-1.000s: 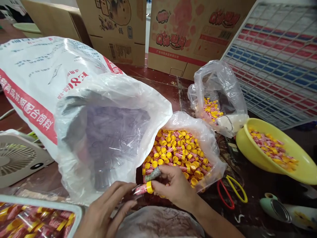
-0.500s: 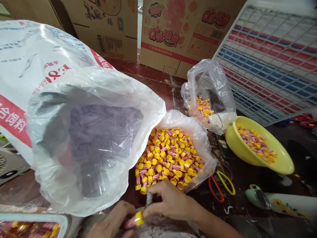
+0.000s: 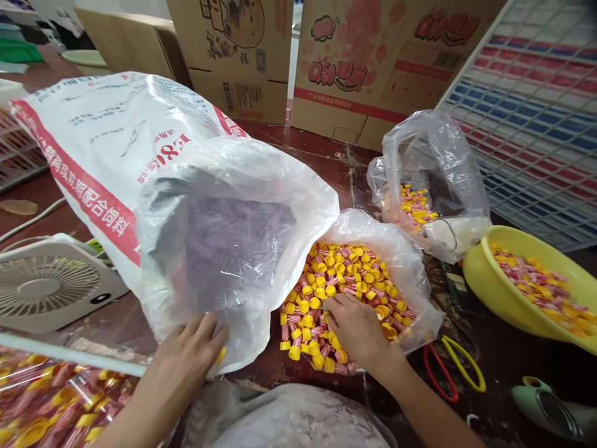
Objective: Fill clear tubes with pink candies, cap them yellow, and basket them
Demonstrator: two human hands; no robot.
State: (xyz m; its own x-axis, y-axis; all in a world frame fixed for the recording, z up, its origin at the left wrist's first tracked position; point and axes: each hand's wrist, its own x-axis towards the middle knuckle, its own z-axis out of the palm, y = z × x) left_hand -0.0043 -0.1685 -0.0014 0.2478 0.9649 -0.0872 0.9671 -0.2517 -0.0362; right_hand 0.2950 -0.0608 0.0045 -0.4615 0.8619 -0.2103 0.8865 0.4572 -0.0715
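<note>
Lower centre of frame, hands: I see both at the near table edge, L and R well apart.
R hand (image 3: 357,330): palm down on the pile of yellow-capped tubes (image 3: 345,292), fingers curled into it. Can't tell if they have closed on one; fingertips hidden among the caps.
L hand (image 3: 189,354): fingers spread flat vs the lip of the big clear bag (image 3: 224,249), pressing the film, not pinching. A speck of yellow shows by the fingertips; too small to say what it is.
Key relation: pile lies right under and just beyond the R hand, toward frame centre; R is much nearer than L. Big bag mouth sits just left of the pile, touching its liner.
Tube axis: mixed, no common direction; many stand cap-up.
Tube look: short, red-and-white printed wrap, bright yellow screw cap, loose in a small clear bag (image 3: 405,267) opened flat.
Right of frame: yellow basin (image 3: 489,292) w/ more of the same; second small bag behind it.
Lower right: red/yellow scissors (image 3: 448,373) on the table, just beside the pile.
</note>
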